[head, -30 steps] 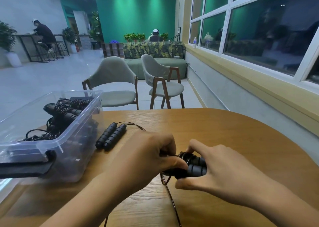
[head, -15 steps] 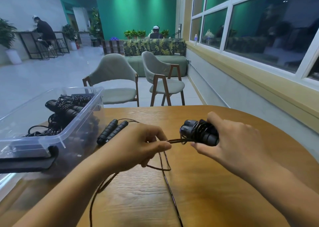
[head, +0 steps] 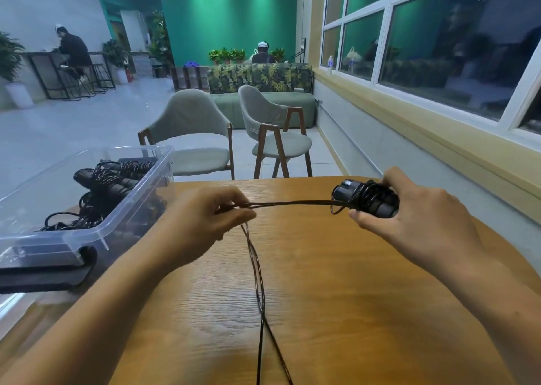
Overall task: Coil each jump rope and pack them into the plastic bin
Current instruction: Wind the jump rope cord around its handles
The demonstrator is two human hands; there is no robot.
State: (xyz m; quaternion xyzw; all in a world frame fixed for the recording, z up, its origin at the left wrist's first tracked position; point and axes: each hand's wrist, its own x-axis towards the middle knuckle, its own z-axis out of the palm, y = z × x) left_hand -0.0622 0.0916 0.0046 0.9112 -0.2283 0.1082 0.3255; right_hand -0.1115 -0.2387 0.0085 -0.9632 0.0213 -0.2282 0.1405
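Observation:
My right hand (head: 415, 214) grips the black jump rope handles (head: 366, 198), which have cord wound around them, held above the wooden table (head: 351, 296). The doubled black cord (head: 292, 203) runs taut leftward to my left hand (head: 205, 217), which pinches it. From there the cord drops and trails across the table toward the near edge. A clear plastic bin (head: 96, 232) stands at the left with several coiled black ropes (head: 108, 185) inside. The second rope's handles seen earlier on the table are hidden behind my left hand.
A black lid or flat object (head: 44, 276) lies against the bin's near side. Two grey chairs (head: 193, 138) stand beyond the table's far edge. A wall with windows runs along the right. People sit far off in the room.
My right hand lifted the handle bundle up and to the right. My left hand slid along the cord, and the two hands drew apart, pulling the cord taut.

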